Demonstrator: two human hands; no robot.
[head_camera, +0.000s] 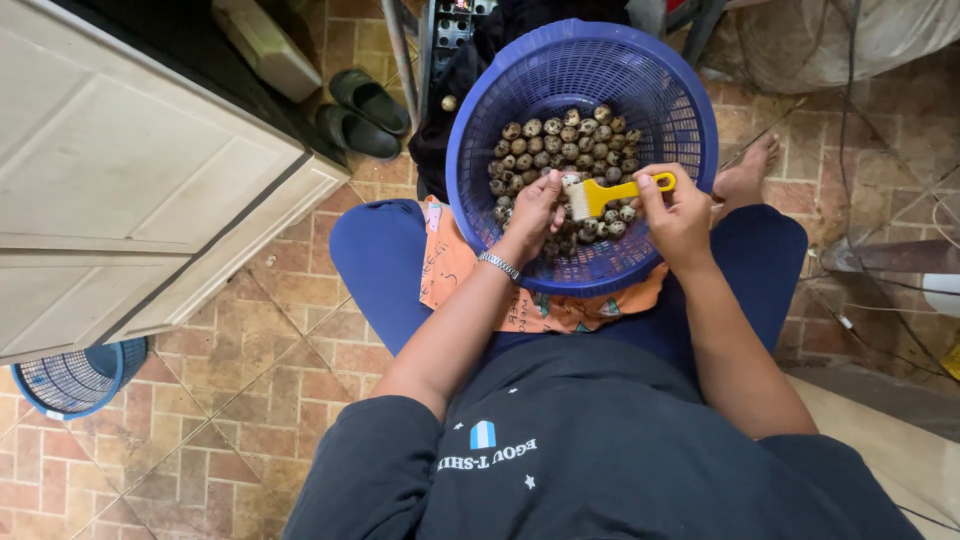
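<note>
Here: blue plastic basket (668, 110) on lap, part-filled with speckled quail eggs (570, 135). Left hand (535, 208) clenched around one egg (570, 180). Right hand (678, 215) grasping yellow brush (610, 192), bristles against that egg.

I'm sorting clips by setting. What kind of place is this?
Probably a home kitchen or back work area: a worn tiled floor, dark slippers beside a cream cabinet, and a blue basket of speckled eggs.

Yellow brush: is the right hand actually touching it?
Touching. The head view shows the right hand pinching the handle of the yellow brush over the speckled eggs in the blue basket.
</note>
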